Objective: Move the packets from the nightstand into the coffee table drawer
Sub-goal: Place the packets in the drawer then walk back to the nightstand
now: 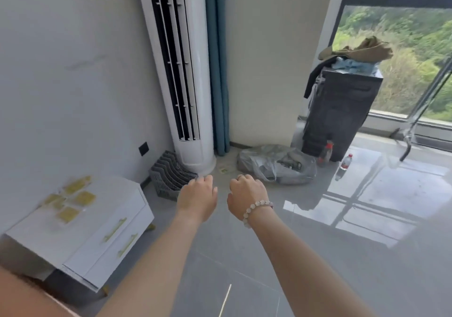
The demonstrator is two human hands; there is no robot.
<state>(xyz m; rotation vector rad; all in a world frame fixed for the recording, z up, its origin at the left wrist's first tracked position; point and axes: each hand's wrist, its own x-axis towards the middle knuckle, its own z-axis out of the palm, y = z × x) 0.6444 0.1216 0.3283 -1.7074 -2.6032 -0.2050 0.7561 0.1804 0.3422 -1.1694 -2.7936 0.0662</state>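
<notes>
Several yellow packets [71, 198] lie on top of the white nightstand [105, 204] at the lower left, which has two drawers with gold handles. My left hand [198, 194] and my right hand [247, 192] are held out side by side above the floor, to the right of the nightstand and apart from it. Both have the fingers curled under, and I see nothing in either. A bead bracelet is on my right wrist. The coffee table is not in view.
A tall white air conditioner [186, 72] stands in the corner with a grey file rack [168, 177] at its foot. A plastic bag [276, 164], two bottles and a dark cabinet [340, 114] piled with clothes stand by the window. Grey tile floor stretches right.
</notes>
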